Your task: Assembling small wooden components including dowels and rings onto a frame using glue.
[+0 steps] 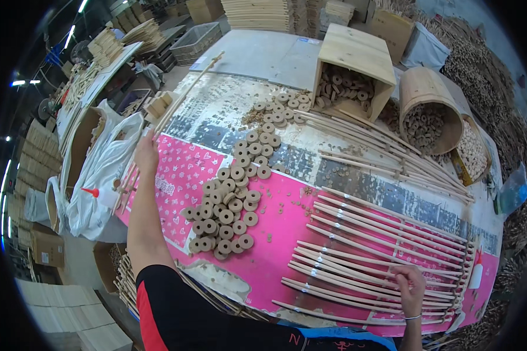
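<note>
At the table's left edge, my left hand (147,153) is closed around thin wooden sticks (177,105), which slant away toward the far side. Toward the lower right, my right hand (409,285) has its fingers curled above a row of long wooden sticks (357,253). Whatever those fingers pinch, if anything, is too small to make out. The row's sticks lie side by side, and their right ends have small knobby pieces (467,263). Between my hands spreads a pile of round wooden rings (225,216) with center holes, trailing toward the far side.
An open wooden box (357,50) and a wooden barrel (430,88), both on their sides, hold more rings. More sticks (386,143) lie before them. White glue bottles with red tips stand or lie at the right (476,274) and left (104,196). White plastic sacking (102,169) hangs at left.
</note>
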Demonstrator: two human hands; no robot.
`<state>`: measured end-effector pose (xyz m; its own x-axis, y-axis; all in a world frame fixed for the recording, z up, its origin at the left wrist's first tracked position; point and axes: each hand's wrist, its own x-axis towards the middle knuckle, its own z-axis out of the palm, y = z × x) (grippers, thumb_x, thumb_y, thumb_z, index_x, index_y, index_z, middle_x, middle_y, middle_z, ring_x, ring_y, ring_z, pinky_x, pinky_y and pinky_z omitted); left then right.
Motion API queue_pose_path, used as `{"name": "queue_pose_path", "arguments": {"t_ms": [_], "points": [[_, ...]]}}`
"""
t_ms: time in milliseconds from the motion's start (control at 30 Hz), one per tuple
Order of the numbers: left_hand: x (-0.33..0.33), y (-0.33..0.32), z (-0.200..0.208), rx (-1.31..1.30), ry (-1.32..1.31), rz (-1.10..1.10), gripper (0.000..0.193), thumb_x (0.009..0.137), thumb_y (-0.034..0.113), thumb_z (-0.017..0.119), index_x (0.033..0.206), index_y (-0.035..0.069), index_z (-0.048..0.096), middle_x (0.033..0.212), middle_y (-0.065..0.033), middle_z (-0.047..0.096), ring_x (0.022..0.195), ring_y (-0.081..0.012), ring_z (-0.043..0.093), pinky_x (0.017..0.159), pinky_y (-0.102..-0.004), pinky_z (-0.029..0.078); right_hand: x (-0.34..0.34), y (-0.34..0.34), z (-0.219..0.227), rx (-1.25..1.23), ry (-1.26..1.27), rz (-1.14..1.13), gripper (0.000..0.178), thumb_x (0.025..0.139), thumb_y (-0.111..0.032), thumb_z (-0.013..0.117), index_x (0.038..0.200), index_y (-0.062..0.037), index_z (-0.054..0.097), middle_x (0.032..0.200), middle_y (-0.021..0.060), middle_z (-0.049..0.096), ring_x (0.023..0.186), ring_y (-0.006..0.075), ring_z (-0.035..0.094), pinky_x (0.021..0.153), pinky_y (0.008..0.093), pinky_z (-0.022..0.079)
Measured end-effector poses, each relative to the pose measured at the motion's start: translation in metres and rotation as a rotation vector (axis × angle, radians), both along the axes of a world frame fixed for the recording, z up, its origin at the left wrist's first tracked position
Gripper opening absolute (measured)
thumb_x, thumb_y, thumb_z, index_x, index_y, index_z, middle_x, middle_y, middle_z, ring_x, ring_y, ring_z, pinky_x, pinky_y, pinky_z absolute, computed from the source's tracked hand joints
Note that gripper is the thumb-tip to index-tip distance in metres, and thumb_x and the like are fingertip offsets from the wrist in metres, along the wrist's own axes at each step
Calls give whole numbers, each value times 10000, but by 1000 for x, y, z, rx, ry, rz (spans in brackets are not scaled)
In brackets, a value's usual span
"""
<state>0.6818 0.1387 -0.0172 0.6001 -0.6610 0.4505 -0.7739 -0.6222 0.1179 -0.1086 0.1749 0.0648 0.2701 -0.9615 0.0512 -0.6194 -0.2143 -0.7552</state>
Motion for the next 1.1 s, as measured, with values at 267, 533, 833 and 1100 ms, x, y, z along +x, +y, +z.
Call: {"name": "queue_pose_path", "arguments": {"t_ms": [267, 533, 833, 1100], "points": [[122, 16, -57, 73, -95, -210, 549, 984, 186, 613, 1517, 242, 495, 1237, -214, 660, 1065, -425, 655, 900, -546, 512, -16, -41, 0, -53, 105, -102, 151, 951, -6, 641, 1076, 11, 724, 992, 114, 728, 924, 212, 684, 827, 324, 519], [1, -25, -4, -9, -198, -203, 648, 983, 201, 661, 1579, 233, 410, 1390, -183, 613, 1175, -395, 647, 939, -480, 534, -48, -65, -6, -117, 100, -154, 161, 981, -30, 629, 1098, 20, 729, 930, 81, 699, 877, 161, 655, 809, 288, 506], [-302, -54, 50, 236, 66, -956, 460, 897, 117, 716, 1350, 112, 635, 1303, -120, 649, 1142, -350, 639, 951, -432, 507, -102, -176, -68, -297, 293, 108, 270, 858, -167, 741, 1093, -35, 725, 1027, 133, 695, 1035, 331, 638, 924, 405, 493], [-311, -56, 30, 236, 215, -692, 403, 871, 137, 742, 1268, 108, 679, 1267, -87, 648, 1152, -339, 630, 957, -443, 508, -121, -197, -68, -123, 229, 206, 203, 808, -74, 746, 1006, -32, 730, 899, 97, 628, 904, 290, 604, 846, 381, 495]]}}
